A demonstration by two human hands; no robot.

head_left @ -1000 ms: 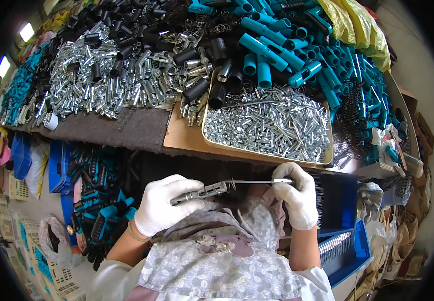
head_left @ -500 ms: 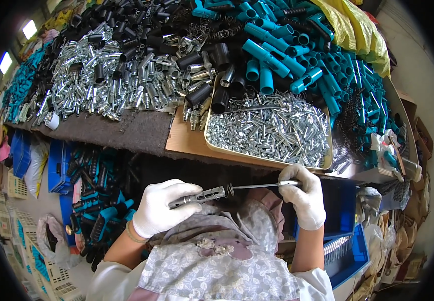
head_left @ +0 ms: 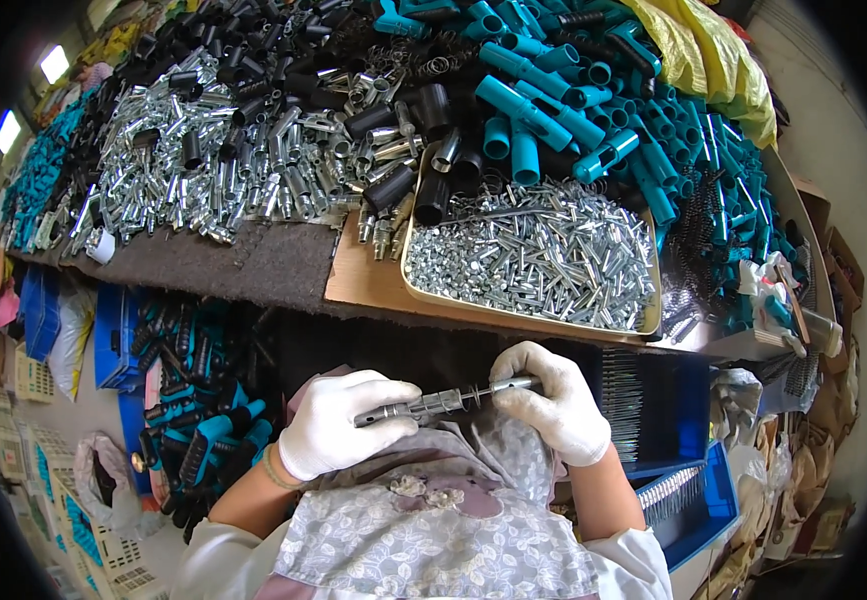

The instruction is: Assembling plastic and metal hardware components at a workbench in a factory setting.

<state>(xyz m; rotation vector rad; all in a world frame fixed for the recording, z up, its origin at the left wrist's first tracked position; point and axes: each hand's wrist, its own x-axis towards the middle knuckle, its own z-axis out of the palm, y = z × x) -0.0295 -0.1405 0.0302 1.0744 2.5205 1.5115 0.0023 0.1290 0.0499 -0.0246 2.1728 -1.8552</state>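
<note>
My left hand (head_left: 338, 425), in a white glove, is closed round a slotted metal tube (head_left: 436, 403) held nearly level in front of my apron. A thin coil spring (head_left: 474, 397) sits at the tube's right end, between my two hands. My right hand (head_left: 555, 408), gloved too, pinches a metal rod (head_left: 516, 384) in line with the tube, and the rod's end shows between thumb and fingers. How far the rod reaches inside the tube is hidden.
Beyond my hands, a shallow tray (head_left: 533, 314) of small metal pins stands on the bench edge. Teal tubes (head_left: 524, 155), black sleeves and shiny metal parts (head_left: 298, 180) are heaped behind it. Blue bins (head_left: 688, 510) stand at lower right; teal-and-black parts (head_left: 203, 440) lie at lower left.
My right hand has moved left toward the tube with the rod, and the long bare length of rod between my hands no longer shows. My left hand has shifted slightly right.
</note>
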